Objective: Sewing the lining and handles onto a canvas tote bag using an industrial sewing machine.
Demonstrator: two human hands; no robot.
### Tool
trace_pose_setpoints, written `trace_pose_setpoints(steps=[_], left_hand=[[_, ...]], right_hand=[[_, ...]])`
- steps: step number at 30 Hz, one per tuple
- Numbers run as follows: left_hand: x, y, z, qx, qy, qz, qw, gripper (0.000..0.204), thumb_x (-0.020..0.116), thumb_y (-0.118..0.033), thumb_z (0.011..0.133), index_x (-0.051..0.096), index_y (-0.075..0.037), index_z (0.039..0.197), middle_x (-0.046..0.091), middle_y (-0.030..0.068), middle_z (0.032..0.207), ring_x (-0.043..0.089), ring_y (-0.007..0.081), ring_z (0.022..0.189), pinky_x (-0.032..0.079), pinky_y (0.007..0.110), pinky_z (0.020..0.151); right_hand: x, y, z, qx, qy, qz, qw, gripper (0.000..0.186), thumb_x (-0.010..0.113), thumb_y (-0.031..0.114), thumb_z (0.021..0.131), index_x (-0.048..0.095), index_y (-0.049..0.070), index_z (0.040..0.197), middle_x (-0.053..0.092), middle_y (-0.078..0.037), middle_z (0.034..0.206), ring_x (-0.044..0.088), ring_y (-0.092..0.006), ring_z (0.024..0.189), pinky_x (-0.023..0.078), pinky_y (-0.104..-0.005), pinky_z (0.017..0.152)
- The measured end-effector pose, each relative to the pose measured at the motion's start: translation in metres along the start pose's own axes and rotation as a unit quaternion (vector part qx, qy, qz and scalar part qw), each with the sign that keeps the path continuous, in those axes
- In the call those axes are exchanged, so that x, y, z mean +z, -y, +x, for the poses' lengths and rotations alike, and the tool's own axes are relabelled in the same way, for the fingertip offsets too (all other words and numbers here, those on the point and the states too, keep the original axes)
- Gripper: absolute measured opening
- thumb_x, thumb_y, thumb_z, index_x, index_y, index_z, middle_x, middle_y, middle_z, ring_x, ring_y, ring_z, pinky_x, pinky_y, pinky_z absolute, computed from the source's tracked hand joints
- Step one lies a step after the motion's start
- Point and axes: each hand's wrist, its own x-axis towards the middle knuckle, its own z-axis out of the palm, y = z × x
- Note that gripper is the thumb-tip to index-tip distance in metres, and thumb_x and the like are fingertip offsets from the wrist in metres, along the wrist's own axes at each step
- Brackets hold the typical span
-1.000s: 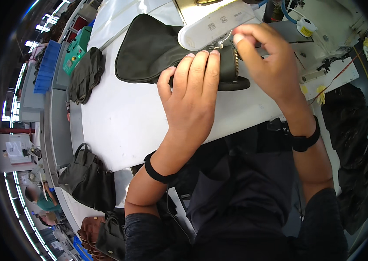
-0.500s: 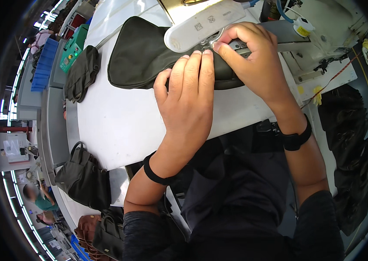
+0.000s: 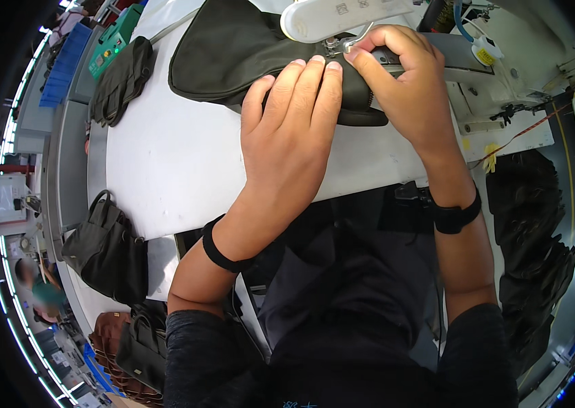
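A worker feeds a dark olive fabric piece (image 3: pixel 233 54) under the head of a white sewing machine (image 3: pixel 342 15) at the far edge of a white worktable (image 3: pixel 165 156). The left hand (image 3: pixel 291 129) lies flat and open on the fabric, fingers together and pointing toward the needle area, pressing the material down rather than gripping it. The right hand (image 3: pixel 403 81) sits just beside it at the machine's base, thumb and forefinger narrowed around the fabric's edge close to the metal presser foot (image 3: pixel 342 46); how firmly they pinch cannot be told. The fabric spreads from under the machine toward the table's far left corner, where a stack of dark cut pieces (image 3: pixel 121 81) rests near the edge. Finished dark handbags (image 3: pixel 107 248) stand off the table's left side, and more dark material (image 3: pixel 536 251) is heaped to the right of the worker's lap.

The risk appears to lie at the fingertips: both hands work very near the needle, and a sudden feed or a slip of the right forefinger could bring skin under it. Uneven pressure from the flat left hand could also let the layers creep, skewing the seam or bunching the fabric beneath the foot.
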Motion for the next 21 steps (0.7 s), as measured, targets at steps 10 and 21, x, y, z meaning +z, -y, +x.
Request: trace_pose_setpoints(steps=[10,21], left_hand=[[0.001,0.002,0.004,0.003,-0.006,-0.011,1.0,0.045,0.068,0.007,0.083,0.072,-0.005,0.126,0.075,0.0062,0.125,0.067,0.024,0.122,0.049,0.04,0.102],[-0.001,0.006,0.003,0.03,0.019,-0.008,0.999,0.043,0.065,-0.004,0.087,0.07,-0.003,0.13,0.072,0.0132,0.126,0.064,0.0274,0.123,0.047,0.043,0.105]], right_hand=[[0.003,0.002,0.002,0.012,-0.008,-0.007,1.0,0.012,0.077,0.023,0.089,0.073,0.013,0.087,0.074,0.0,0.096,0.064,-0.0246,0.106,0.035,-0.0404,0.104],[-0.051,0.01,-0.001,0.049,-0.023,0.084,0.995,0.014,0.076,0.016,0.098,0.076,0.005,0.106,0.08,-0.006,0.098,0.073,-0.0156,0.087,0.056,-0.0312,0.077]])
